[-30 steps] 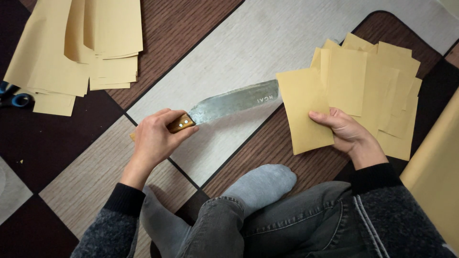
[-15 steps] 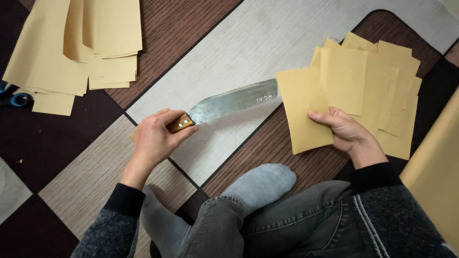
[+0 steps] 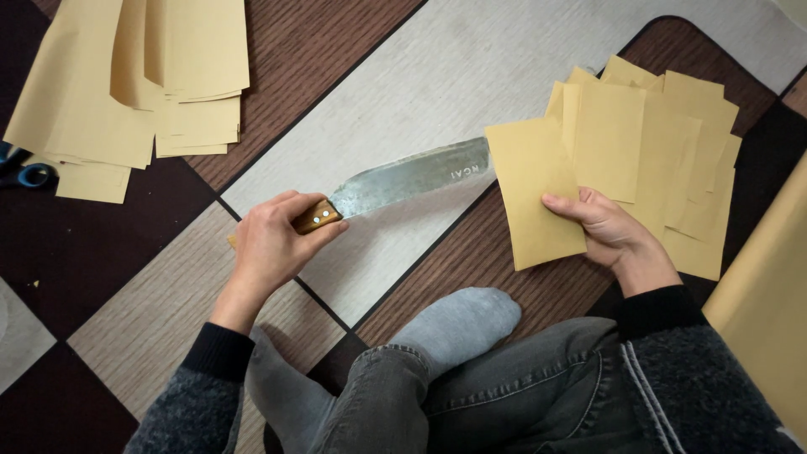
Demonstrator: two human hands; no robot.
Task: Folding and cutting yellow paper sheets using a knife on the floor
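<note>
Person sits cross-legged on the floor (image 3: 143, 303), which is covered w/ a mat of brown, beige and dark geometric panels. Left hand (image 3: 273, 244) is wrapped tight around the wooden handle (image 3: 315, 217) of a big knife (image 3: 412, 176); fingers curled over the top, thumb along the side. Handle is warm brown w/ two pale rivets. Blade is broad, long, dull grey steel, mottled and scuffed, w/ some stamped marks near the far end. It lies nearly flat, pointing up and to the right over the pale strip of the mat, tip right at the edge of a paper sheet (image 3: 531, 192).

Right hand (image 3: 601, 227) pinches that sheet, thumb on top, fingers underneath, near its right edge. Sheet is plain tan-yellow, rectangular, slightly tilted. It sits on top of a fanned pile of cut sheets (image 3: 672, 151), same colour, spread loosely on the floor at right.

Top left: another stack of paper (image 3: 143, 84), larger pieces, overlapping. Blue scissor handles (image 3: 29, 172) just beside it at the left edge. Far right, a big tan sheet (image 3: 769, 286) runs off frame. Grey sock (image 3: 458, 324), jeans, dark knit sleeves in the foreground.
</note>
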